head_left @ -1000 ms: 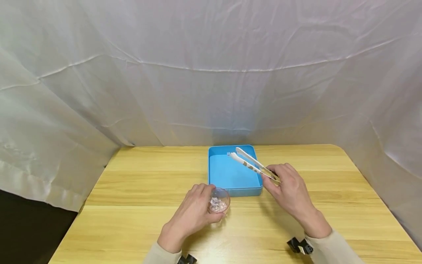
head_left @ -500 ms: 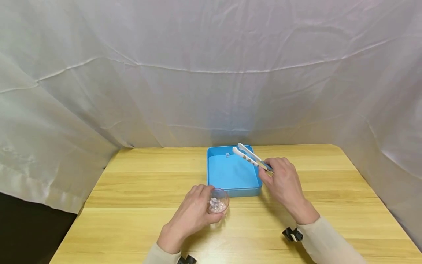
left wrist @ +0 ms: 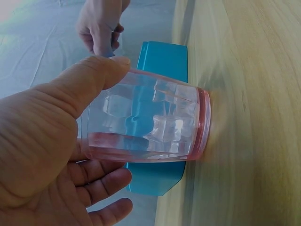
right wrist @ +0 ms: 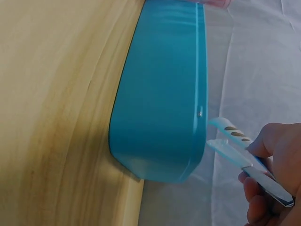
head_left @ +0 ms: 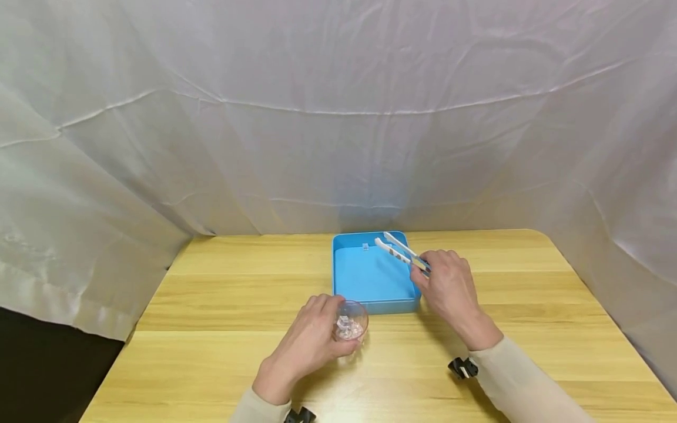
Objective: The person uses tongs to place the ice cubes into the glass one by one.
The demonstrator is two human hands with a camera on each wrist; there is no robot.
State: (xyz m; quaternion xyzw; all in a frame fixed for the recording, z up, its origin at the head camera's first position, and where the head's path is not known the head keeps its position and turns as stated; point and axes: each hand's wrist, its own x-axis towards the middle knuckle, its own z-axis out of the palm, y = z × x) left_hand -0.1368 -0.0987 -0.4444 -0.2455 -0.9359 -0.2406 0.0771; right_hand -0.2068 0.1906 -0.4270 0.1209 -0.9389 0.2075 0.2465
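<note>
My left hand [head_left: 307, 341] holds a clear pinkish cup [left wrist: 146, 117] around its rim, thumb on one side and fingers on the other. The cup stands upright on the table with several clear cubes [head_left: 349, 327] inside. In my right hand [head_left: 449, 285] is a pair of white-tipped tongs [right wrist: 235, 146], pinched between thumb and fingers. Their arms are spread apart with nothing between the tips, above the right rear part of a blue tray [head_left: 370, 276]. One small clear cube [head_left: 365, 247] lies near the back wall of that tray.
The wooden table [head_left: 222, 299] reaches out to both sides of the tray. A pale cloth curtain [head_left: 296, 147] hangs right behind the table's rear edge and along the sides. A dark area [head_left: 47, 364] shows at the lower left, beyond the table.
My right hand has moved left and slightly away from me, bringing the tongs further over the tray. The left hand and the cup have stayed in place.
</note>
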